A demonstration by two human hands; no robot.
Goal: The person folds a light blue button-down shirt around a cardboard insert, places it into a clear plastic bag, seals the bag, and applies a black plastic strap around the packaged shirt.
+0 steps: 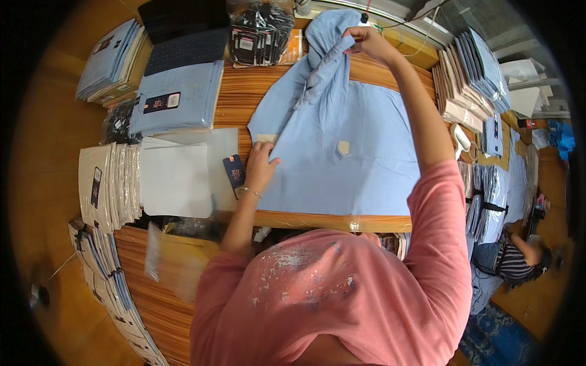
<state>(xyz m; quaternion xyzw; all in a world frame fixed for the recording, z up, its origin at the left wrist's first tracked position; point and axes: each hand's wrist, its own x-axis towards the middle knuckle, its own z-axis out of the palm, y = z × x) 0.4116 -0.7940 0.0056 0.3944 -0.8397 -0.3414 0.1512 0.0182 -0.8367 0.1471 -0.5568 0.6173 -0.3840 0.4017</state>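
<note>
Pinching the hood (329, 55), the right hand (366, 41) sits at twelve o'clock of the blue garment (342, 152), whose long axis runs twelve to six; the left hand (261, 163) presses flat at nine o'clock, nearer the body.

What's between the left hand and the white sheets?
Head view: a dark blue hang tag lies between the left hand and the white sheets, on a translucent sheet.

The person is wearing a salmon-pink top (342, 299), its short sleeves ending above the elbows, with a faded, cracked whitish print showing across the front, and a thin bracelet (248, 191) is circling the left wrist.
</note>
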